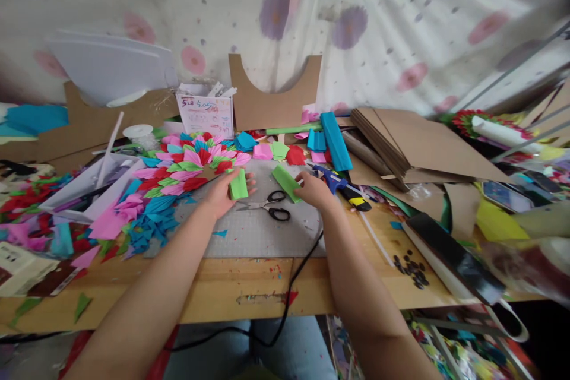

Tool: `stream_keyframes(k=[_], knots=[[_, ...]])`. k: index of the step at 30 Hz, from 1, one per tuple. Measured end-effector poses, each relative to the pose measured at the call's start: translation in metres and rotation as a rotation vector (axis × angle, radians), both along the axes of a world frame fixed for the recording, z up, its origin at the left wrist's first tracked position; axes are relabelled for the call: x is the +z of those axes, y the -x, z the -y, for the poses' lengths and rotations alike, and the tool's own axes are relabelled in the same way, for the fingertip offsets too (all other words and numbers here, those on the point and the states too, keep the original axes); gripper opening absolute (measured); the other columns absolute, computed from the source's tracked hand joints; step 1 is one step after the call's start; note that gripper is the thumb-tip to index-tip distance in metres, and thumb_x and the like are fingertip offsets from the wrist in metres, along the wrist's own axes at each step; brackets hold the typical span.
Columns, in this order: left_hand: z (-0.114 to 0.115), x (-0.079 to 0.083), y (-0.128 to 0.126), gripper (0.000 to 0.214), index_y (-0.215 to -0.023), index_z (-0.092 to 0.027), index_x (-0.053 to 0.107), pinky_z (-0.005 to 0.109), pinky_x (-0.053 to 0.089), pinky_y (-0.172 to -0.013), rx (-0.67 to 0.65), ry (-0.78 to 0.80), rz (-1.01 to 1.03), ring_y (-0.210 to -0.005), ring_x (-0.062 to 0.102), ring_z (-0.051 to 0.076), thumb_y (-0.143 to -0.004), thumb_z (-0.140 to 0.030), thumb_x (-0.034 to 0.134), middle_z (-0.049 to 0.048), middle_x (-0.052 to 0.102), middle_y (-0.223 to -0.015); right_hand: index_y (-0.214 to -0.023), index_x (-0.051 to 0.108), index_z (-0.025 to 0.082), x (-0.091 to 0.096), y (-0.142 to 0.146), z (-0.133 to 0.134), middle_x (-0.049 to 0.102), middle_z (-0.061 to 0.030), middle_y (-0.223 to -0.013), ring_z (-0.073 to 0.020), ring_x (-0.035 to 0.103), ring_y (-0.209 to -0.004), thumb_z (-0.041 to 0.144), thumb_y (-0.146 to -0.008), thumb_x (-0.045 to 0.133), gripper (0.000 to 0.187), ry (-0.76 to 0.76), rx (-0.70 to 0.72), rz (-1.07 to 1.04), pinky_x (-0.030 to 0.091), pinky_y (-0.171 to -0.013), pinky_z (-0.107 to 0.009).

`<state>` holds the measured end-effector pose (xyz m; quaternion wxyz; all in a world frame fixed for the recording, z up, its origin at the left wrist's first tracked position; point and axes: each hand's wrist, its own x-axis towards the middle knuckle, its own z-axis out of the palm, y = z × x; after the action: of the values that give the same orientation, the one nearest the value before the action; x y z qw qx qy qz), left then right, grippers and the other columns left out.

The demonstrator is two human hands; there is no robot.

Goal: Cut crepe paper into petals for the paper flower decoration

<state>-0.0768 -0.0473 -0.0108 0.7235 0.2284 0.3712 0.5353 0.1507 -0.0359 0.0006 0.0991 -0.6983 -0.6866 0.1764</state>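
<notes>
My left hand (225, 193) has a folded piece of green crepe paper (238, 184) resting against its palm and thumb, its fingers reaching out behind the paper. At the right, my right hand (313, 188) pinches the end of a longer green crepe paper strip (286, 183), which slants up and left. Between the hands, black-handled scissors (278, 206) lie on the grey cutting mat (262, 240), blades pointing left. A blue glue gun (328, 178) and a yellow-and-black utility knife (356, 197) lie just right of my right hand.
Pink, red, green and blue paper petals (196, 160) cover the left side, beside a white box (95, 187). Cardboard sheets (427, 136) are stacked at the right. A black cable (291, 288) crosses the table's front edge. Small dark discs (412, 267) lie at the right.
</notes>
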Motion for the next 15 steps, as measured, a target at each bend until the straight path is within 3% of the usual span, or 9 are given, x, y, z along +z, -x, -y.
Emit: stream_keyframes(k=[3,5,9,11,13,15], knots=[[0.001,0.0,-0.003,0.008,-0.083,-0.013,0.057,0.04,0.051,-0.079,0.009,-0.014,-0.014,-0.077,0.066,0.019,-0.079,-0.019,0.054,0.0085,0.067,-0.083,-0.107,0.055,0.015,-0.002,0.008,0.002,0.058,-0.0146,-0.105,-0.027,0.051,-0.099,0.02,-0.07,0.058,0.038,-0.246,-0.053,0.04,0.04,-0.081,-0.037],[0.002,0.001,-0.006,0.012,-0.085,-0.013,0.057,0.04,0.051,-0.079,0.007,-0.009,0.001,-0.08,0.065,0.02,-0.082,-0.024,0.05,0.0095,0.066,-0.084,-0.102,0.058,0.017,-0.004,0.021,0.005,0.058,-0.0115,-0.104,-0.0254,0.05,-0.101,0.028,-0.075,0.057,0.029,-0.396,0.012,-0.063,0.039,-0.085,-0.037],[0.003,-0.001,-0.01,0.018,-0.093,-0.016,0.056,0.034,0.052,-0.071,0.007,-0.029,-0.02,-0.078,0.065,0.018,-0.087,-0.028,0.044,0.0078,0.066,-0.083,-0.094,0.06,0.02,-0.01,0.057,0.018,0.061,-0.0058,-0.093,-0.0182,0.054,-0.091,0.036,-0.08,0.055,0.022,-0.392,0.324,-0.369,0.042,-0.081,-0.03],[0.003,-0.002,-0.01,0.018,-0.095,-0.016,0.056,0.029,0.052,-0.064,0.024,-0.052,-0.06,-0.072,0.064,0.016,-0.087,-0.026,0.044,0.0059,0.065,-0.081,-0.095,0.06,0.021,-0.012,0.068,0.022,0.061,-0.005,-0.094,-0.018,0.053,-0.093,0.034,-0.079,0.056,0.021,-0.389,0.382,-0.388,0.041,-0.082,-0.03],[0.003,-0.003,-0.01,0.017,-0.095,-0.017,0.057,0.029,0.053,-0.062,0.054,-0.07,-0.073,-0.067,0.063,0.015,-0.085,-0.026,0.047,0.0042,0.064,-0.076,-0.095,0.06,0.021,-0.011,0.067,0.023,0.061,-0.0058,-0.095,-0.0191,0.053,-0.095,0.032,-0.081,0.053,0.019,-0.421,0.311,-0.332,0.04,-0.085,-0.031],[0.002,-0.003,-0.009,0.018,-0.091,-0.016,0.057,0.03,0.053,-0.062,0.089,-0.065,-0.066,-0.063,0.062,0.014,-0.084,-0.03,0.05,0.0026,0.062,-0.072,-0.096,0.06,0.019,-0.008,0.055,0.019,0.06,-0.0087,-0.098,-0.0214,0.052,-0.096,0.026,-0.083,0.048,0.019,-0.441,0.144,-0.209,0.039,-0.085,-0.034]])
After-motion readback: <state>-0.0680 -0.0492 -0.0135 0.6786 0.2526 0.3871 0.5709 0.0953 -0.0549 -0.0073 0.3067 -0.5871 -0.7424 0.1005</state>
